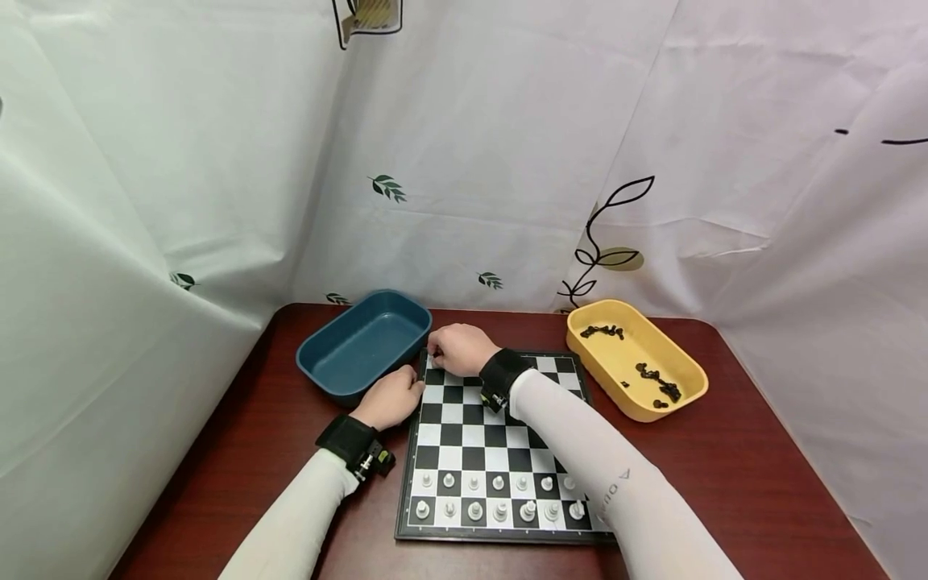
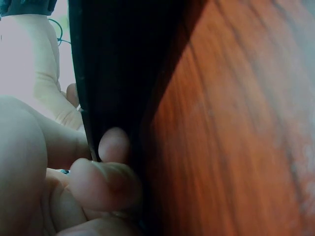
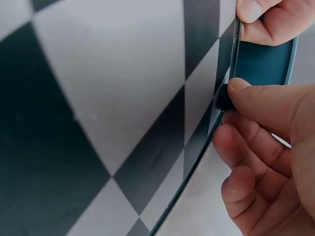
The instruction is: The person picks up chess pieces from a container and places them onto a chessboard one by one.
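Note:
A black-and-white chessboard [image 1: 474, 436] lies on the table, with white chess pieces [image 1: 474, 510] standing in the two rows nearest me. At the board's far left corner, my right hand [image 1: 464, 349] pinches a small black chess piece [image 3: 224, 97] between thumb and fingers, low against the squares. The fingers hide most of that piece. My left hand [image 1: 391, 397] holds the board's left edge, thumb and curled fingers about the rim, just nearer than the right hand. The right forearm covers part of the board's right side.
A blue tray [image 1: 319, 364] stands at the back left, close to the left hand. To the right of the board is a yellow tray [image 1: 607, 381] with several black chess pieces [image 1: 658, 379] in it. A white curtain [image 1: 464, 161] hangs behind the table [image 1: 754, 467].

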A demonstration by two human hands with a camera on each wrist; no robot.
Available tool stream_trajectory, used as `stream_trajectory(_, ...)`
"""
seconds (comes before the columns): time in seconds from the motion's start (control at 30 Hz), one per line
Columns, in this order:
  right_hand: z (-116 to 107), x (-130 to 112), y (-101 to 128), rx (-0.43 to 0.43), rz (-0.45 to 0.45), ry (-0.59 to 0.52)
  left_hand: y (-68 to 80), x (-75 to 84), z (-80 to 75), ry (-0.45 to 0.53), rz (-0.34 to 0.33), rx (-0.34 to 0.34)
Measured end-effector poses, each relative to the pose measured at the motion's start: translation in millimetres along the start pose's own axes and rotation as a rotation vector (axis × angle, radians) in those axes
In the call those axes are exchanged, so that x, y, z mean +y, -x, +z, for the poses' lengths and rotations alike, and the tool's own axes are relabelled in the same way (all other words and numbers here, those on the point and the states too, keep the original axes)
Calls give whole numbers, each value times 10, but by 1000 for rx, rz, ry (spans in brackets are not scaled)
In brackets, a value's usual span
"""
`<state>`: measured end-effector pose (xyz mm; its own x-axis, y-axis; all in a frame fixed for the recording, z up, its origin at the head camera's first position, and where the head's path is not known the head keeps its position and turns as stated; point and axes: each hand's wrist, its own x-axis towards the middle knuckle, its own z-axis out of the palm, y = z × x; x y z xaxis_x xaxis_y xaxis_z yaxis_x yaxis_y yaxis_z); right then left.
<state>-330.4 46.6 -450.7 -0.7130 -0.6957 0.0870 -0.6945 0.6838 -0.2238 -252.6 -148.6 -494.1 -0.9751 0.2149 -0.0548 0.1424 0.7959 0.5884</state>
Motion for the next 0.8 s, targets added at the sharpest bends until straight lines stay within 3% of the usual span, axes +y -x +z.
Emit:
stream_trajectory(0.23,11,36,17,-46,16,-39,8,18,-5,15,2,-6)
stream_trajectory(0.4,-55,66,45,-30,23,-28,9,21,-20,9,-6,-3)
stream_trajectory(0.57,-215,127,170,11,31,9,7,19,-18,0,0,3)
stream_trajectory(0.8,-532,383,505,75,77,-34,1,44,36,-12,0,14)
